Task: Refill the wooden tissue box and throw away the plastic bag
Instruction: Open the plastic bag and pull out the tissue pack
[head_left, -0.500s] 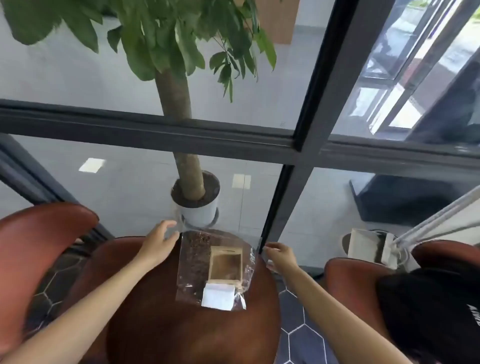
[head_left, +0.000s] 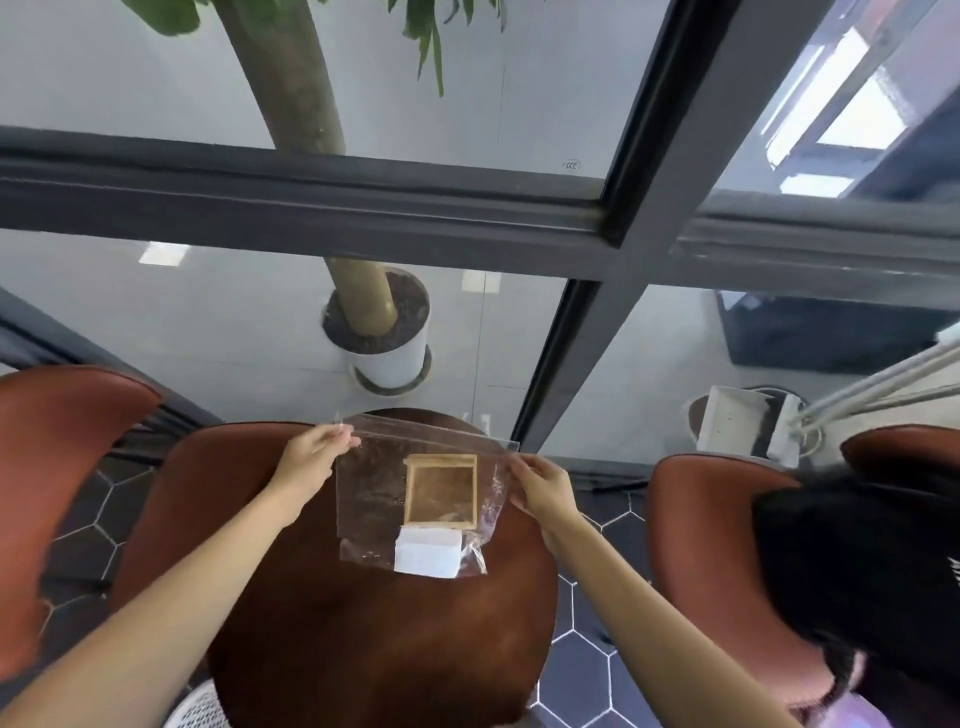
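Note:
A clear plastic bag (head_left: 371, 483) lies on the round brown table (head_left: 374, 639), its far edge lifted. Inside it I see an open wooden tissue box (head_left: 440, 491) and, just nearer me, a white tissue pack (head_left: 427, 553). My left hand (head_left: 311, 457) pinches the bag's far left corner. My right hand (head_left: 545, 486) grips the bag's far right edge. Both hands hold the top edge taut above the table.
Red-brown chairs (head_left: 57, 447) stand left, behind the table and right (head_left: 711, 525). A glass wall with a dark frame (head_left: 571, 358) runs just beyond; a potted tree (head_left: 387, 338) stands behind it. A person's dark hair (head_left: 852, 566) is at the right. A white mesh bin (head_left: 195, 709) shows below the table.
Both hands have taken hold of the bag's far corners and raised its top edge. The view has moved closer and tilted down.

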